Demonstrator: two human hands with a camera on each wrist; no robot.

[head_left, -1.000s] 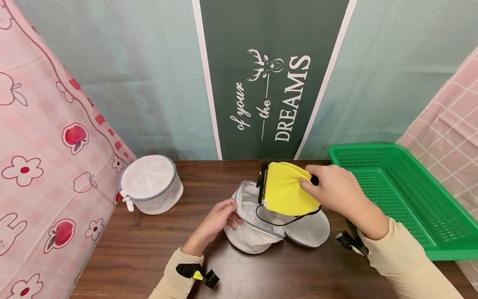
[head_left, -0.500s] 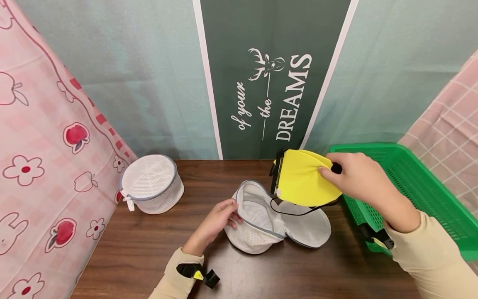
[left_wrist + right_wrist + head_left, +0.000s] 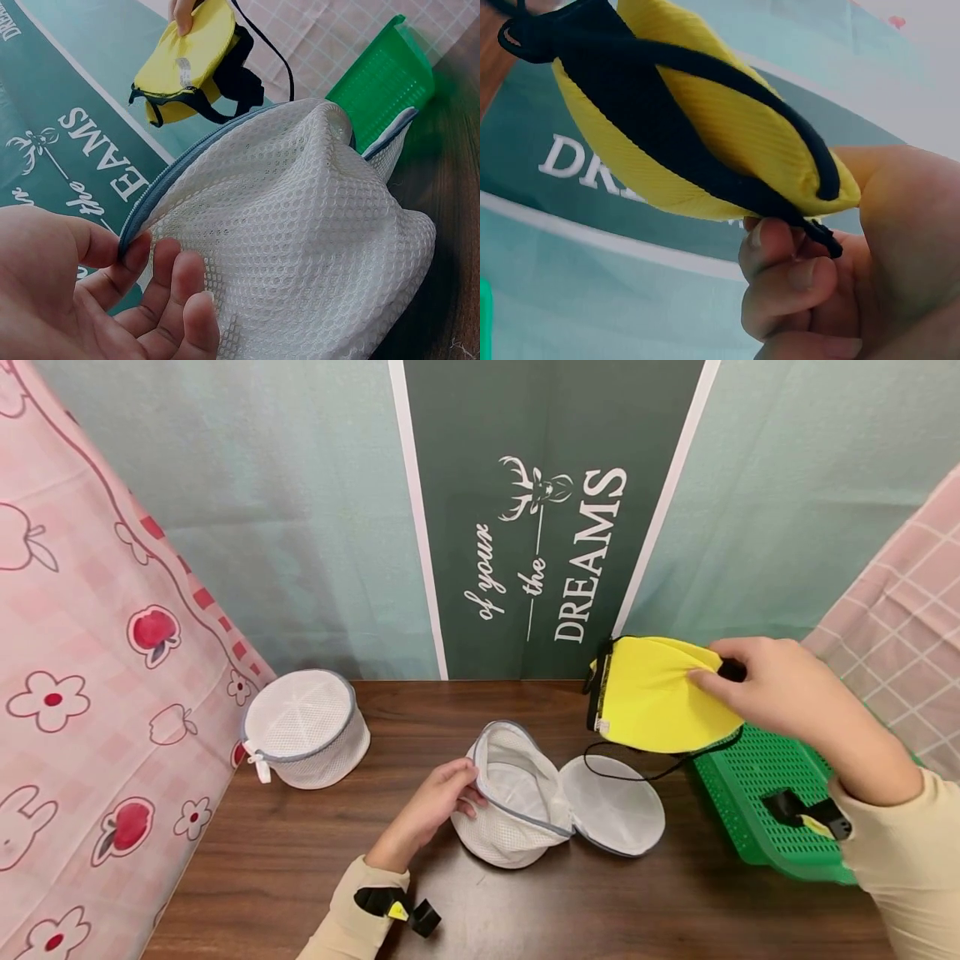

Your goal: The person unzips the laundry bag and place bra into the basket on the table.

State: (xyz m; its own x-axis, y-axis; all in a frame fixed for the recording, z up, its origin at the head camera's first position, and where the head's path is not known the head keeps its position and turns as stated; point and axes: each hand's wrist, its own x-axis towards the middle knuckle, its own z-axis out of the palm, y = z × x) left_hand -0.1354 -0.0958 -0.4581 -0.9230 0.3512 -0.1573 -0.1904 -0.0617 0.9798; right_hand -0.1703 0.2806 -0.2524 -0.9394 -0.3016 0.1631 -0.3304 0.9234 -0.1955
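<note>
My left hand (image 3: 435, 802) pinches the zippered rim of a round white mesh laundry bag (image 3: 502, 839) between thumb and fingers. The bag stands unzipped on the table, its round lid (image 3: 611, 810) folded down to the right, and its inside shows no contents. Off to the upper right, my right hand (image 3: 791, 685) pinches a yellow cloth piece (image 3: 660, 697) with black edging by one corner, held up in the air. A thin black cord hangs in a loop below it. In the right wrist view, a black band (image 3: 637, 97) runs along the folded yellow cloth.
A second white mesh laundry bag (image 3: 300, 718), zipped up, stands at the left on the brown wooden table (image 3: 300, 860). At the right sits a green plastic basket (image 3: 750, 802), partly covered by my right forearm. Printed curtains hang behind and at both sides.
My right hand has carried the yellow cloth piece up and to the right, from over the opened laundry bag toward the basket. The left hand has stayed at the bag's rim.
</note>
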